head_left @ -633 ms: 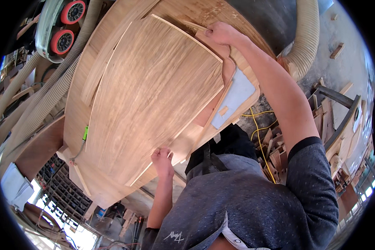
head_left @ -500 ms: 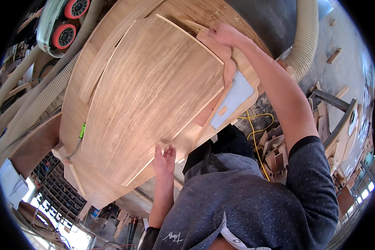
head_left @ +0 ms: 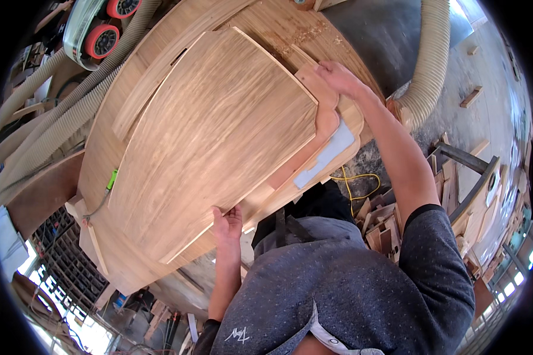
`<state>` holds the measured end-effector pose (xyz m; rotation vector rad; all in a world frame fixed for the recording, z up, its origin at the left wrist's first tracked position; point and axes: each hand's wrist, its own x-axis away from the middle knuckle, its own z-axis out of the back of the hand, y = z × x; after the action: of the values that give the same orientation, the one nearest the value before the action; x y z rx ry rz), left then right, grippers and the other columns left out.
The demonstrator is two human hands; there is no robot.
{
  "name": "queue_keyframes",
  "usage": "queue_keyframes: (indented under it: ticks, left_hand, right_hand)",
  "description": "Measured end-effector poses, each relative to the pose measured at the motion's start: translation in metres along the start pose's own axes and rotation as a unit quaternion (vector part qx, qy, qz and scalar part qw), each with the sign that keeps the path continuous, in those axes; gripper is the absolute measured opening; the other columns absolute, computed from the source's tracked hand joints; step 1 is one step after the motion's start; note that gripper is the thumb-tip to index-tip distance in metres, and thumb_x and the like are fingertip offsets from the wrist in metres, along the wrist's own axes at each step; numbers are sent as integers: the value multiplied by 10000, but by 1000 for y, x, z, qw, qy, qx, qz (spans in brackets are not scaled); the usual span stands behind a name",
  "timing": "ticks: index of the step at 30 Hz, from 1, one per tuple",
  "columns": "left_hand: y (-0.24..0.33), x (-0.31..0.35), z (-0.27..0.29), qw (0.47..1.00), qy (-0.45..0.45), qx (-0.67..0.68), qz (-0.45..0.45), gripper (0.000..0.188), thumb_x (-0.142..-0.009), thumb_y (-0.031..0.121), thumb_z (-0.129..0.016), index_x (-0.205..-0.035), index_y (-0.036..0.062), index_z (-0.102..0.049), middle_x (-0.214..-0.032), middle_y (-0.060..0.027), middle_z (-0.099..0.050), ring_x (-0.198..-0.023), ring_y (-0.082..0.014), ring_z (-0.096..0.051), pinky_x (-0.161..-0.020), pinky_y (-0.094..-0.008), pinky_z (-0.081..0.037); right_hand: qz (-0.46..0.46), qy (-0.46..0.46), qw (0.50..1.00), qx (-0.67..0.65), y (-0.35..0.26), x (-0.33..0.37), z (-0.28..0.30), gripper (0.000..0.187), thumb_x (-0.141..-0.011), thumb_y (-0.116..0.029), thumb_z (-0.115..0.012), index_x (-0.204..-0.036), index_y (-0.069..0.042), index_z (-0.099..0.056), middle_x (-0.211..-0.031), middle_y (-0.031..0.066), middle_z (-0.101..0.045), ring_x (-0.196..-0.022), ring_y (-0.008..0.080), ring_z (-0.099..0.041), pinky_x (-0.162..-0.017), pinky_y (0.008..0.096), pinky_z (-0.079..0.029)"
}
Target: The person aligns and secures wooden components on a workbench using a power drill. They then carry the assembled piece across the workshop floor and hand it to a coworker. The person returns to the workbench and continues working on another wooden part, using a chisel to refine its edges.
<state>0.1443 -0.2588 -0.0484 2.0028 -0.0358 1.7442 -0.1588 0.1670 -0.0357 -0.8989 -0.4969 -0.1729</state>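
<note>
A large, flat wooden panel (head_left: 213, 136) with tapering sides lies on top of the wooden worktable. My left hand (head_left: 227, 225) is at its near edge, palm up, with thumb and fingers closed at the rim; part of the fingers is hidden. My right hand (head_left: 340, 78) grips the far right end of a thin reddish-brown board (head_left: 321, 121) with a wavy edge, which lies partly under the panel. A pale blue-grey patch (head_left: 331, 155) shows beside that board. A narrow wooden strip (head_left: 304, 54) sticks out near my right fingers.
The worktable (head_left: 151, 269) carries a green-handled tool (head_left: 112, 178) at the left and sawdust at the back. Thick ribbed hoses (head_left: 429, 56) flank it on both sides. A yellow cord (head_left: 352, 192) and wood offcuts (head_left: 382, 228) lie on the floor at right.
My right hand has come nearer with the wavy board, which now covers more of the blue-grey patch. A slanting strip there no longer shows. My left fingers have drawn closer together at the panel's edge.
</note>
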Motion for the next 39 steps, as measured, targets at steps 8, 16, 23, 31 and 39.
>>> queue_keyframes:
  ticks: [8, 16, 23, 31, 39]
  left_hand:
    - [11, 10, 5, 998, 50, -41, -18, 474, -1024, 465, -500, -1283, 68, -510, -1212, -126, -584, -1081, -256, -597, -950, -432, -550]
    - [19, 30, -2, 996, 58, -62, -27, 448, -1025, 455, -500, -1249, 68, -533, -1141, -126, -613, -1012, -248, -622, -906, -403, -583]
    - [26, 29, 10, 995, 49, -78, -24, 460, -1027, 442, -496, -1270, 52, -503, -1153, -152, -608, -1020, -276, -625, -927, -438, -580]
    - [31, 30, 12, 997, 21, -76, -14, 375, -1048, 373, -481, -1239, 52, -507, -1176, -160, -617, -1075, -292, -633, -984, -472, -564]
    - [29, 28, 14, 995, 39, -93, -8, 343, -1050, 359, -482, -1228, 67, -508, -1159, -160, -622, -1060, -290, -643, -987, -467, -563]
  right_hand:
    - [-12, -22, 990, -138, 24, 0, -10, 578, -991, -416, -539, -1286, 79, -576, -1248, 230, -643, -1157, 284, -606, -998, 358, -450]
    - [-21, -8, 974, -225, 28, 8, -16, 450, -994, -367, -557, -1195, 29, -632, -1059, 113, -686, -974, 156, -602, -874, 315, -487]
    - [-4, -23, 966, -259, -2, 23, -30, 393, -1009, -342, -534, -1117, 17, -652, -970, 82, -686, -895, 132, -599, -811, 311, -498]
    - [-43, -58, 959, -276, -9, 28, -52, 388, -1025, -344, -530, -1181, -4, -633, -1062, 49, -663, -990, 127, -579, -891, 300, -474]
    - [-70, -71, 919, -382, -5, 33, -63, 333, -1023, -301, -550, -1193, -26, -629, -1108, 22, -638, -1024, 108, -555, -929, 267, -442]
